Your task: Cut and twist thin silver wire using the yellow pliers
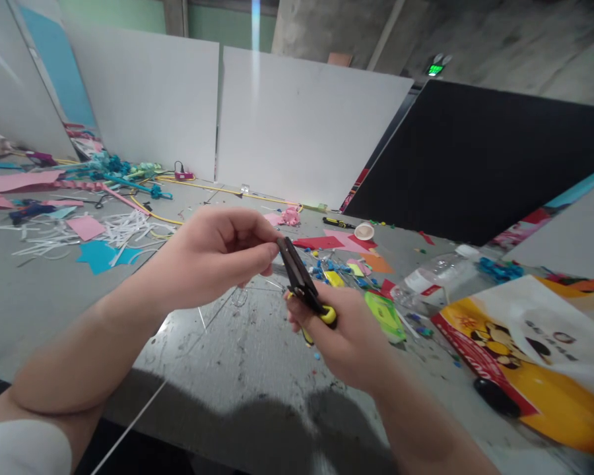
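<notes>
My right hand (pixel 339 330) is wrapped round a black tool with yellow handle parts (pixel 299 274), which looks like a stapler or pliers. The tool tilts up and to the left over the grey table. My left hand (pixel 222 257) is closed in a pinch at the tool's upper tip; whatever lies between its thumb and fingers is too small or hidden to name. Below the left hand, a thin wire ring (pixel 238 297) shows near the table surface.
Behind the hands lie white paper strips (pixel 129 231), a blue paper piece (pixel 99 257) and red paper (pixel 321 243). At the right are a green box (pixel 385 316), a clear bottle (pixel 445 274) and a yellow bag (pixel 549 376). White panels (pixel 301 125) stand behind.
</notes>
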Demonstrator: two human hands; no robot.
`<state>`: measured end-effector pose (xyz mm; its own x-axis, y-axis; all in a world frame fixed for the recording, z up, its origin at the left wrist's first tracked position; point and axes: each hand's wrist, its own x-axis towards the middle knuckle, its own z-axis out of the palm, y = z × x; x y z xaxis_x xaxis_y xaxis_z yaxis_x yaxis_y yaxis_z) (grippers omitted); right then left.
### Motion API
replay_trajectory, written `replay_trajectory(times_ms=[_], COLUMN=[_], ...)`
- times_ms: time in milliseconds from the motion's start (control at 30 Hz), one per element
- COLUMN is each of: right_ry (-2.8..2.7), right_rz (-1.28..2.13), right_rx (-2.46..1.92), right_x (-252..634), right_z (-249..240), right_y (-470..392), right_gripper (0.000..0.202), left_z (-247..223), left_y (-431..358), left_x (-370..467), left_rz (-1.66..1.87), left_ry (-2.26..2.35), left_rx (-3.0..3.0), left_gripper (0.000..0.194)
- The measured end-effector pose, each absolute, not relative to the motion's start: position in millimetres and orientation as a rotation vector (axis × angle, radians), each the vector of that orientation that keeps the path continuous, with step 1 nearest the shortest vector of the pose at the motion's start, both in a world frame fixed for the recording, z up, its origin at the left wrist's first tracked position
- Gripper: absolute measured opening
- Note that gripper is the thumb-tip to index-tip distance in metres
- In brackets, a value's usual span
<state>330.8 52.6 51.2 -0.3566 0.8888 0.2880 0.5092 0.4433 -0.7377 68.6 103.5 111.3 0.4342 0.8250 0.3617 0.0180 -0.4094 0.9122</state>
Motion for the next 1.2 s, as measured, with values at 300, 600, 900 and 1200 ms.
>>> replay_trajectory(times_ms=[300,600,900,1200], right_ry=[-1.788,-1.911,-2.041,-1.683], right_rz=[1.572,1.477,0.45,-0.834], right_rx=[-0.792,-0.734,-0.876,-1.061], right_x=[340,343,337,328], right_z=[45,44,52,19], right_y=[50,52,44,67], right_gripper=[0.058,0.024,0.018,0.049], left_z=[118,113,111,84], left_y=[108,112,110,101], left_x=[55,54,64,97], left_rz=[1.031,1.001,1.092,1.123], left_ry=[0.502,0.412,0.472,0.513], left_rx=[1.931,1.997,1.963,1.876], left_gripper=[0.018,0.022,0.017,0.023])
